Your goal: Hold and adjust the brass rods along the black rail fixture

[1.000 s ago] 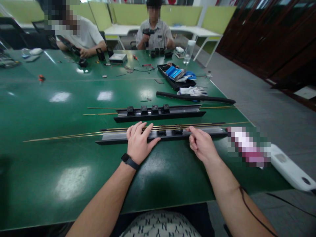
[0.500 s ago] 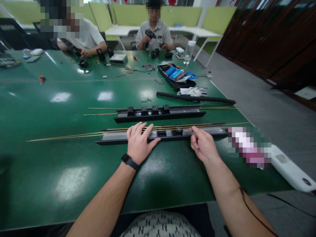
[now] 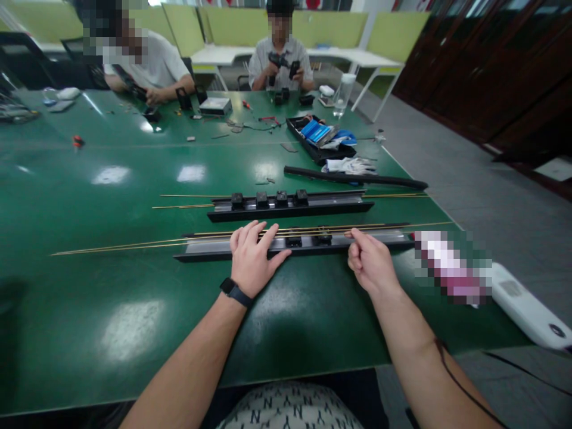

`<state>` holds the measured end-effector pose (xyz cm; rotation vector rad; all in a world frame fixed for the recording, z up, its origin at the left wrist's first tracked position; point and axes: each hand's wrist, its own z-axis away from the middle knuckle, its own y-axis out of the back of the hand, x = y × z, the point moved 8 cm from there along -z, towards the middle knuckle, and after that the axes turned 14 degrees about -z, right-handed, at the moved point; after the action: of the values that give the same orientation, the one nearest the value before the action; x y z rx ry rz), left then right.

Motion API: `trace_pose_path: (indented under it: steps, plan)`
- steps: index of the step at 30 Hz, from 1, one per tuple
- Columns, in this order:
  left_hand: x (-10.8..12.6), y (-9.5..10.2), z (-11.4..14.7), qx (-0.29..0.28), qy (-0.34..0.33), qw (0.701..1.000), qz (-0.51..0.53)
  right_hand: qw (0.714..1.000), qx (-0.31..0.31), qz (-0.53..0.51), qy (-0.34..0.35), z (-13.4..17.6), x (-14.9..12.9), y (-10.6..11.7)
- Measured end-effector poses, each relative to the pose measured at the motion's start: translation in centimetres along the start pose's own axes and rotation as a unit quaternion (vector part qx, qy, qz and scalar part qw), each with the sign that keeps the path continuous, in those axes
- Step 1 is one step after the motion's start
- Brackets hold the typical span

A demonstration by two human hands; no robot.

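Observation:
A long black channel with a silvery inner face [image 3: 210, 246] lies crosswise in front of me. Thin brass rods [image 3: 120, 245] run along it and stick out past both ends. Two small black blocks [image 3: 324, 236] sit inside the channel between my hands. My left hand [image 3: 252, 253] rests across the channel and rods with its fingers spread, a dark watch on the wrist. Over the channel's right part, the thumb and forefinger of my right hand [image 3: 369, 257] pinch a brass rod; the other fingers are curled in.
Behind lies a second black channel [image 3: 290, 213] with several black blocks and rods. Beyond it are a black strip [image 3: 357, 177], white gloves [image 3: 348, 165] and a black tray [image 3: 319, 156]. A white device [image 3: 527, 304] lies at right. Two people sit across the green table [image 3: 147, 322].
My right hand has slid slightly right, and the brass rod's left tip has shifted right with it. My left hand stays put. The person opposite has raised a black part beside a drill.

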<state>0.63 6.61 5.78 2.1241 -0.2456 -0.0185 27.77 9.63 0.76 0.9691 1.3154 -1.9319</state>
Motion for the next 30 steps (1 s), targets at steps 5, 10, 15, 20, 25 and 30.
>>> trace_pose_path:
  steps: [5, 10, 15, 20, 25, 30]
  plan:
    - [0.0, 0.1, 0.0, 0.000, 0.001, 1.000, 0.000, 1.000, -0.015, 0.005, -0.006, 0.1, 0.1, -0.3]
    - [0.1, 0.1, 0.0, 0.000, 0.003, 1.000, 0.004, 0.998, -0.055, 0.026, -0.034, 0.4, 0.8, -1.0]
    - [0.0, 0.0, 0.0, 0.000, 0.003, 1.000, 0.007, 0.998, -0.043, 0.018, -0.028, 0.3, 0.7, -0.8]
    - [0.0, -0.1, 0.0, -0.002, 0.003, 1.000, 0.007, 1.000, -0.008, 0.003, -0.007, 0.0, 0.2, 0.0]
    - [0.0, -0.1, 0.0, -0.003, 0.004, 1.000, 0.006, 1.000, -0.013, 0.005, -0.007, 0.0, 0.2, -0.1]
    - [0.0, -0.1, 0.0, -0.001, 0.004, 1.000, 0.003, 0.999, -0.038, 0.016, -0.025, 0.2, 0.6, -0.6]
